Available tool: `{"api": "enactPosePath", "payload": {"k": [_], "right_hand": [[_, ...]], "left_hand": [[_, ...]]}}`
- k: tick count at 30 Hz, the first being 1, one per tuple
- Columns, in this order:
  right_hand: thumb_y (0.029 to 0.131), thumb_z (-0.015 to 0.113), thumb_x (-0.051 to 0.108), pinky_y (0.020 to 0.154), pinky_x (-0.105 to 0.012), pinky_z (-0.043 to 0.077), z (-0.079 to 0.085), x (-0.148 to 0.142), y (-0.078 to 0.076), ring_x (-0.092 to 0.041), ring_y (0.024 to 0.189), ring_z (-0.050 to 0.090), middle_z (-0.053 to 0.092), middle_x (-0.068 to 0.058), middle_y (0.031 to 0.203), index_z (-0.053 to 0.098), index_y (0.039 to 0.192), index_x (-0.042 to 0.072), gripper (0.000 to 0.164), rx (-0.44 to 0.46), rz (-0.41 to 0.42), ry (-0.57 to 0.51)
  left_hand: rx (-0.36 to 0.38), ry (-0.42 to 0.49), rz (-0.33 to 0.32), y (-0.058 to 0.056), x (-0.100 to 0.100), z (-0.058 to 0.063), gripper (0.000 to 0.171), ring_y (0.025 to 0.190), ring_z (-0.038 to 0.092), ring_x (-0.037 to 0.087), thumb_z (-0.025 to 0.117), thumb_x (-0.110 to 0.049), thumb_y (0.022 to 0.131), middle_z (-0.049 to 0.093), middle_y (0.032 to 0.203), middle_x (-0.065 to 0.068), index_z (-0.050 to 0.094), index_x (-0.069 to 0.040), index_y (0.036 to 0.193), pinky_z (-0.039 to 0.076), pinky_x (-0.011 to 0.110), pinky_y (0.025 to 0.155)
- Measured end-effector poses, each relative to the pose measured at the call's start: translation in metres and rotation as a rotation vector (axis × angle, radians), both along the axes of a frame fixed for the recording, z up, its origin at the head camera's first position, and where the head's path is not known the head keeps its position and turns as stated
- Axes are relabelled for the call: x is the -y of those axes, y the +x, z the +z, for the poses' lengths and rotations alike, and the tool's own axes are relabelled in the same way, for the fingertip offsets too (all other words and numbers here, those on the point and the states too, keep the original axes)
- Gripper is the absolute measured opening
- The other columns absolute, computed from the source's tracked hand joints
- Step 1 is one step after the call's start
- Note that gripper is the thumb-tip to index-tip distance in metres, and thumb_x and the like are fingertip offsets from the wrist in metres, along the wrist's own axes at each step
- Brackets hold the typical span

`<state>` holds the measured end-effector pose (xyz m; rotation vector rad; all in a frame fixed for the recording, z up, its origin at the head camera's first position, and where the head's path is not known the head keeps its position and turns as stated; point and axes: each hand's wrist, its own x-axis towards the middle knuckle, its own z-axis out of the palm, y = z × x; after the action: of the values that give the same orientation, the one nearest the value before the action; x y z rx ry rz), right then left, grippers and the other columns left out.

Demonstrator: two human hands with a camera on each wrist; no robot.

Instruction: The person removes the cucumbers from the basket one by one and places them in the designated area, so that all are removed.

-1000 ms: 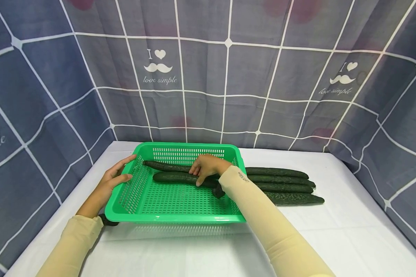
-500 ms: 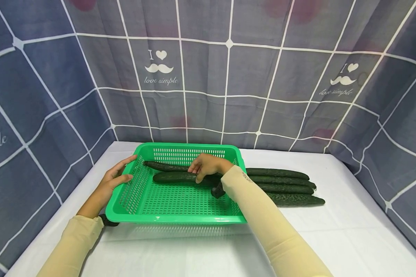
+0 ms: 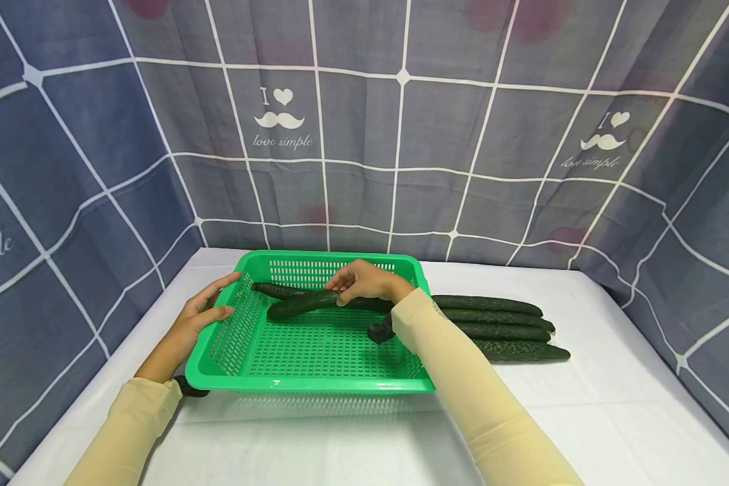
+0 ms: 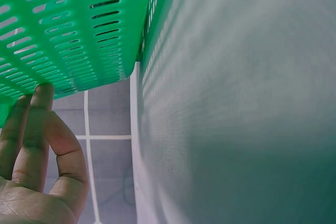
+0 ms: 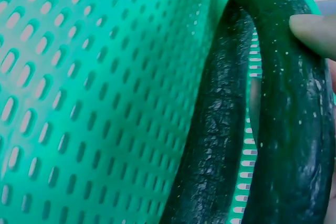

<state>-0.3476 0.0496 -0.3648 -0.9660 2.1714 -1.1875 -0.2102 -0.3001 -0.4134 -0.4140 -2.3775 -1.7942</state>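
A long dark green cucumber point(image 3: 300, 306) lies in the green basket point(image 3: 308, 383), gripped by my right hand point(image 3: 364, 280) near its middle. The right wrist view shows my thumb point(image 5: 314, 32) on the side of this cucumber. Another cucumber point(image 3: 272, 290) lies along the back of the basket, partly hidden by the held one. At the basket's left side is my left hand point(image 3: 196, 320), thumb and forefinger spread over the rim. Its other fingers point(image 4: 34, 135), mostly straight, reach up to the outer wall in the left wrist view.
Several more cucumbers point(image 3: 492, 312) lie side by side on the white table point(image 3: 607, 398) to the right of the basket, partly behind the right forearm. A grey checked curtain point(image 3: 364, 135) hangs behind and along both sides of the table.
My right hand has moved slightly backward, taking the held cucumber toward the one at the back. That cucumber now lies at a slant. The left hand and the basket have stayed put.
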Motion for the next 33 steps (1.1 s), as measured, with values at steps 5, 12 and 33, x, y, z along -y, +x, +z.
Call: {"api": "enactPosePath", "payload": {"k": [5,12,33], "right_hand": [[0.090,0.078,-0.009,0.094,-0.032,0.058,0.004,-0.002,0.001,-0.017,0.105,0.069,0.076,-0.015,0.124,0.075,0.126,-0.008,0.036,0.003,-0.033,-0.036],[0.089,0.076,-0.010,0.092,-0.036,0.060,0.011,-0.004,0.003,-0.019,0.103,0.072,0.078,-0.016,0.121,0.076,0.121,-0.010,0.032,0.019,-0.037,-0.090],[0.090,0.080,-0.003,0.114,-0.046,0.047,0.044,-0.012,0.014,-0.029,0.129,0.065,0.080,-0.007,0.114,0.082,0.112,-0.001,0.022,0.005,-0.172,-0.188]], "left_hand": [[0.001,0.006,0.002,0.000,0.000,0.000,0.065,0.164,0.001,0.048,0.057,-0.003,0.105,0.030,0.175,-0.004,0.045,-0.019,0.167,0.022,0.046,0.123],[0.006,0.028,0.001,-0.001,0.001,0.000,0.066,0.164,-0.002,0.050,0.059,-0.003,0.104,0.025,0.178,0.009,0.047,-0.017,0.166,0.006,0.074,0.124],[0.031,0.030,0.001,0.001,-0.001,0.003,0.068,0.164,-0.004,0.050,0.059,-0.004,0.103,0.012,0.179,0.020,0.044,-0.018,0.168,0.003,0.079,0.122]]}}
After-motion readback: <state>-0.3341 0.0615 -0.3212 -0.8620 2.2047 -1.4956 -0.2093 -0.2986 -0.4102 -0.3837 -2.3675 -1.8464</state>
